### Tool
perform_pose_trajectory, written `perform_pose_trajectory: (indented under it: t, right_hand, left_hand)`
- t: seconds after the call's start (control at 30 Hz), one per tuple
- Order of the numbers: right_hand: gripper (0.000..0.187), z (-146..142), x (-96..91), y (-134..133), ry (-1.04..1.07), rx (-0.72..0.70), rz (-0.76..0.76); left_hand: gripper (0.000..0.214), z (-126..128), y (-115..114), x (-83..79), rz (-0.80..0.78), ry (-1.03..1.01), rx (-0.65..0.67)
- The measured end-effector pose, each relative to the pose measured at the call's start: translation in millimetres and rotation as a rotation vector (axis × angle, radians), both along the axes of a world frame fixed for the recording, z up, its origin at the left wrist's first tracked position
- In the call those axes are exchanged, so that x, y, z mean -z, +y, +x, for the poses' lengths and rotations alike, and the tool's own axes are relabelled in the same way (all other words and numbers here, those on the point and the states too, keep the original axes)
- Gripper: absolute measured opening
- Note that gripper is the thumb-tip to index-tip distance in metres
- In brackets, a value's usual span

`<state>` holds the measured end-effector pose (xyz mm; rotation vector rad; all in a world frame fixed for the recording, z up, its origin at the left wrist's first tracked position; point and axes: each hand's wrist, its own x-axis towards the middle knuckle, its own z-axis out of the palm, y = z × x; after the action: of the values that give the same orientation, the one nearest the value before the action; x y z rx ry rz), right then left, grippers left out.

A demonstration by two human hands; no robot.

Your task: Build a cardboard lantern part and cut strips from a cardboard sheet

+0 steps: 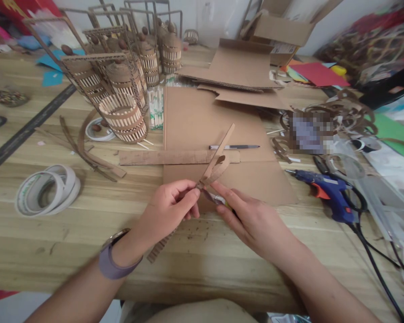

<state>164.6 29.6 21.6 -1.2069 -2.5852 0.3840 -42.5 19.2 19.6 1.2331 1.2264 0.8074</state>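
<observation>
My left hand [170, 204] pinches a narrow cardboard strip [225, 142], whose corrugated tail [159, 248] hangs below the fingers. Above the pinch, a thin layer of the strip curls away to the right. In my right hand [252, 217] is a utility knife [218, 200] with some yellow on its body; its blade end meets the strip beside my left fingertips. Most of the knife's handle is hidden by the palm. Behind my hands, a flat cardboard sheet [185, 116] lies on the table, with a longer cardboard strip [144, 157] and a pen [235, 147] across it.
Several stick-and-cardboard lanterns [123, 119] stand at the back left. Rolls of tape [47, 190] lie left. To the right are a blue glue gun [326, 186] with its cord and a heap of curled paper strips [343, 112]. Brown crumbs dot the wooden table [97, 251].
</observation>
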Motion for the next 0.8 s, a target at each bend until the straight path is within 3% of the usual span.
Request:
perform_pose_trajectory:
  t: [0.23, 0.5, 0.8]
  right_hand:
    - [0.04, -1.0, -1.2, 1.3, -0.014, -0.002, -0.058]
    - [0.039, 0.2, 0.0, 1.5, 0.169, -0.012, -0.172]
    - [0.033, -2.4, 1.2, 1.2, 0.244, -0.019, -0.17]
  left_hand:
    - [0.021, -1.4, 0.1, 2.8, 0.015, 0.02, 0.026]
    - [0.021, -0.5, 0.6, 3.2, 0.03, 0.009, 0.056]
    - [0.021, 2.1, -0.7, 3.1, 0.023, -0.027, 0.075]
